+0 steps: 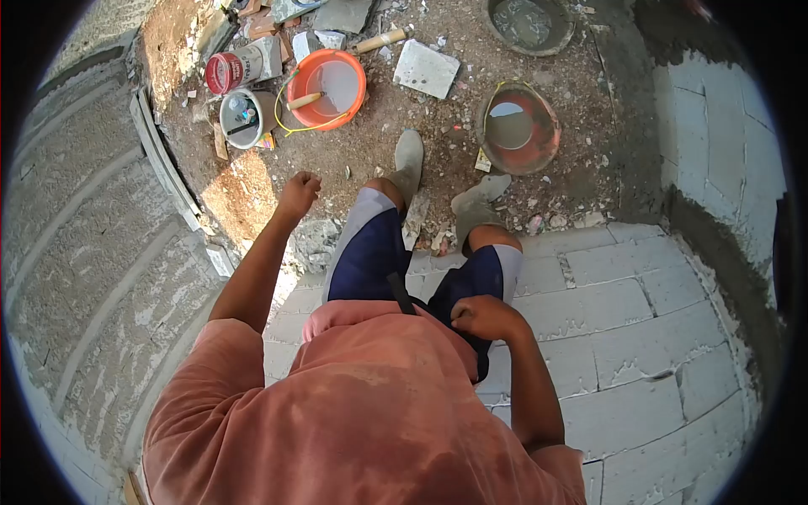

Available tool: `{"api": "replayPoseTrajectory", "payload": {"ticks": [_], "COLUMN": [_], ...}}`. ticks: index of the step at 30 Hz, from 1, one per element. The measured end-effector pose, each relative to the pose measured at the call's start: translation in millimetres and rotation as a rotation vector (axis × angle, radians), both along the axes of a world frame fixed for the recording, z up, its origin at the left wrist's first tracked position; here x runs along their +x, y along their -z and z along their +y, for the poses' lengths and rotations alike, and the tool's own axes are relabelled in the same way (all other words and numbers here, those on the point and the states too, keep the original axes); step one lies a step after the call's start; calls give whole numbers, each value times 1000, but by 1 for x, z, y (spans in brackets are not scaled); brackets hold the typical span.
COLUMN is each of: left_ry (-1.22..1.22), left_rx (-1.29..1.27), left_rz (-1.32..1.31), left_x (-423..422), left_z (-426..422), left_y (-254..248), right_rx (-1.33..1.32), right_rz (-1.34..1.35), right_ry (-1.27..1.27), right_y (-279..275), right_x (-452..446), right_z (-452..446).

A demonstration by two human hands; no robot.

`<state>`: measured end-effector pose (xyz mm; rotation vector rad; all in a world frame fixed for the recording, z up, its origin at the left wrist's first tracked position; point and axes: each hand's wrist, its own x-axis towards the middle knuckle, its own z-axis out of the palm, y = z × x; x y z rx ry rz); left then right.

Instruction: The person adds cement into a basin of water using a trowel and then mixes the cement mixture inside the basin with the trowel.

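So the orange bucket (353,98) sits on the dirt, wooden handle (304,101) at its rim, small pail (263,135) just beside it on the left. Hands are apart: left hand (300,194) on the bucket's near side, loosely curled, not touching it. Right hand (488,319)'s farther from it, curled against the shorts (370,257); can't tell if it's gripping.

A building site (block walls (715,126), mortar buckets (519,128), rubble (295,38) on bare dirt (383,93)).
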<state>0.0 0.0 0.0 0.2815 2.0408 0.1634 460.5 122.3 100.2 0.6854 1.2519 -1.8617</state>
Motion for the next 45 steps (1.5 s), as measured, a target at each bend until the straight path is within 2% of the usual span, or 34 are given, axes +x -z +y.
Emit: {"api": "replayPoseTrajectory", "payload": {"ticks": [1, 2, 3, 4, 5, 6, 9, 10, 13, 16, 19, 20, 22, 24, 28, 29, 30, 32, 33, 35, 37, 40, 42, 43, 44, 45], "left_ry": [-47, -16, 153, 332, 509, 585, 667, 678, 740, 817, 976, 964, 1090, 1214, 1329, 1493, 1551, 1599, 1520, 1078, 1203, 1306, 1373, 1285, 1374, 1448], "left_rx": [-36, -94, 89, 57, 19, -13, -263, -316, -465, -580, -550, -533, -554, -482, -555, -296, -407, -424, -617, -935, -332, 75, 405, 193, 428, 480], "left_rz": [27, 5, 176, 258, 360, 430, 470, 526, 682, 809, 894, 883, 875, 866, 584, 546, 545, 590, 692, 567, 804, 831, 723, 521, 353, 289], "left_x": [1, -15, -57, -82, -92, -102, -127, -132, -143, -173, -194, -207, -203, -207, -194, -191, -149, -158, -133, -51, -64, -43, -16, 44, 57, 81], "left_z": [14, 17, 90, 87, 95, 78, 112, 118, 116, 105, 84, 76, 79, 83, 108, 110, 138, 142, 160, 221, 206, 226, 244, 275, 285, 296], "left_y": [-18, -14, 127, 162, 161, 185, 235, 248, 298, 343, 361, 371, 371, 374, 338, 309, 267, 206, 168, 95, 53, 36, 60, 60, 86, 104], "right_rx": [83, 166, 566, 763, 715, 678, 900, 1015, 924, 884, 746, 772, 831, 953, 1047, 1048, 1043, 1042, 1039, 1044, 1056, 989, 892, 839, 712, 575], "right_rz": [-80, -130, 54, 140, 95, 33, 81, 160, 214, 331, 485, 497, 530, 445, 398, 406, 420, 452, 469, 516, 568, 633, 617, 613, 576, 541], "right_ry": [64, 103, 155, 197, 236, 272, 218, 270, 264, 63, 129, 95, 41, -51, -40, -22, -10, 24, 47, 95, 156, 443, 603, 680, 846, 1011], "right_y": [-16, -26, 117, 142, 160, 178, 233, 257, 287, 321, 324, 327, 337, 346, 353, 354, 354, 351, 353, 357, 360, 348, 337, 333, 329, 327], "right_x": [-6, -17, -30, -28, -29, -31, -48, -50, -67, -66, -67, -63, -62, -55, -52, -54, -57, -61, -65, -73, -77, -91, -100, -105, -109, -113], "right_z": [3, 15, 75, 77, 76, 78, 107, 102, 102, 85, 89, 95, 108, 119, 131, 132, 134, 134, 133, 130, 128, 122, 128, 130, 134, 135]}}
